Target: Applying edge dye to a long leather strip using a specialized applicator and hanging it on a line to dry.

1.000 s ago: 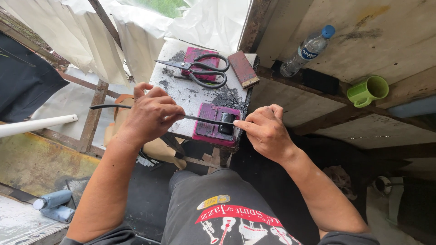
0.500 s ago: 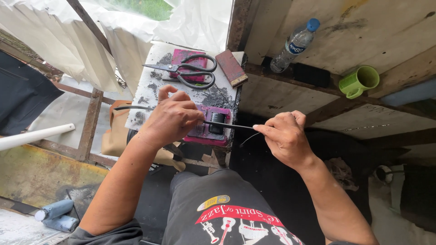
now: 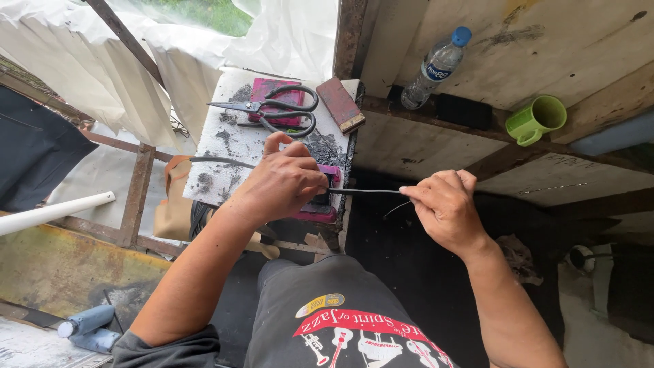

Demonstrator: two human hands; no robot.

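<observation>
My left hand [image 3: 283, 180] presses down on a magenta block-shaped tool [image 3: 325, 197] at the near edge of a white foam board [image 3: 225, 160]. A thin dark strip [image 3: 368, 192] passes through the tool, coming in from the left across the board. My right hand [image 3: 443, 208] pinches the strip's right end, held out to the right of the board, and a fine curl hangs below the strip near it.
Large black scissors [image 3: 272, 109] lie on a magenta pad at the board's far end, beside a reddish-brown block [image 3: 342, 103]. A plastic water bottle [image 3: 432, 68], a black flat object [image 3: 463, 111] and a green mug [image 3: 538, 119] stand on a wooden ledge at right. A white pipe [image 3: 51, 212] lies left.
My right hand has moved away to the right, drawing the dark strip out through the magenta tool. My left hand stays pressed on the tool.
</observation>
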